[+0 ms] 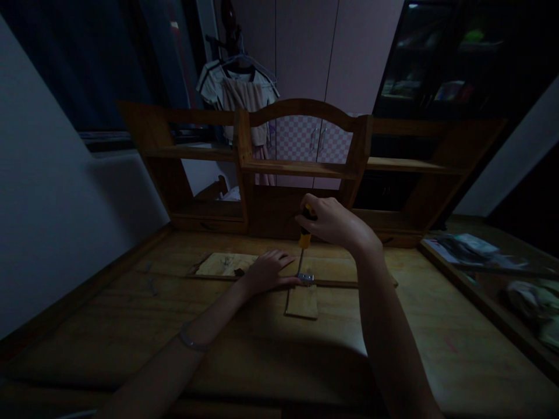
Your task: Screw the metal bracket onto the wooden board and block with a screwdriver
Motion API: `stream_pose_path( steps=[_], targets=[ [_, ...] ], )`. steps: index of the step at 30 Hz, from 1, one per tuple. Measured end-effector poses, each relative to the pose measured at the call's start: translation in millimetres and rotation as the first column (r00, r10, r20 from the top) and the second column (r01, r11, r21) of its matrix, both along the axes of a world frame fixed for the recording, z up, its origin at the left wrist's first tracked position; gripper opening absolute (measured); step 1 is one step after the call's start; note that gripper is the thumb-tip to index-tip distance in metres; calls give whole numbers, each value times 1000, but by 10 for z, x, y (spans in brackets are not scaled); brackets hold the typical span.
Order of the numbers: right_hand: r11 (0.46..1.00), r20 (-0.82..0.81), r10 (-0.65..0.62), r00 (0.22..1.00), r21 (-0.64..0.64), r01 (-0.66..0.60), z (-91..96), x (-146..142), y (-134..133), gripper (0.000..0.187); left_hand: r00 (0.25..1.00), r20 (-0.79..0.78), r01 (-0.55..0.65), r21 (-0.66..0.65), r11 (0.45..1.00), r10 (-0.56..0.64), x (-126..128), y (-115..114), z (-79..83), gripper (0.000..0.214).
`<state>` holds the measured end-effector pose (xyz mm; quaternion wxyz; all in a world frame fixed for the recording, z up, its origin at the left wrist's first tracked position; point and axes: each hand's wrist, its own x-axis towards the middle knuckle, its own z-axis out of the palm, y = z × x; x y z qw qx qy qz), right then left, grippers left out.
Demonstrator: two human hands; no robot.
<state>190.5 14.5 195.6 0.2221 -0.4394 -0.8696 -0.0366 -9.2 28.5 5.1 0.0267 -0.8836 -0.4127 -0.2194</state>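
My right hand (325, 218) is wrapped round the yellow and black handle of a screwdriver (304, 240). Its shaft points down, slightly tilted, with the tip at a small metal hinge (305, 279). The hinge lies where a long wooden board (336, 271) meets a short wooden piece (302, 302). My left hand (268, 270) rests on the long board with fingers stretched out, its thumb and forefinger on either side of the screwdriver's lower shaft. Whether the thumb presses on the hinge I cannot make out. Any screw under the tip is too small to see.
Both boards lie on a wooden desk (209, 326). Along its back stands a wooden shelf unit (301, 169). A dark mark or chip (239, 272) shows on the long board. At right, a lower surface holds papers (476, 244) and crumpled cloth (530, 302). The room is dim.
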Motion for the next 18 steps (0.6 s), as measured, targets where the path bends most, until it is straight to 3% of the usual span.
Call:
stream_pose_path(
  steps=[3, 7, 12, 15, 18],
  targets=[
    [999, 8, -43, 999, 6, 43, -1, -28, -23, 29, 1000, -8, 4, -8, 1000, -4, 2, -15, 23, 71],
    [999, -48, 42, 998, -2, -42, 10, -30, -56, 39, 1000, -10, 4, -4, 1000, -4, 2, -25, 36, 71],
    [993, -48, 111, 993, -39, -113, 11, -15, -46, 29, 1000, -1, 7, 2, 1000, -7, -2, -25, 29, 69],
    [998, 4, 54, 999, 20, -54, -7, -17, -21, 22, 1000, 0, 8, 3, 1000, -8, 4, -29, 41, 68],
    [996, 35, -51, 998, 77, 48, -19, -18, -7, 33, 1000, -13, 6, 6, 1000, -5, 13, -29, 51, 69]
  ],
)
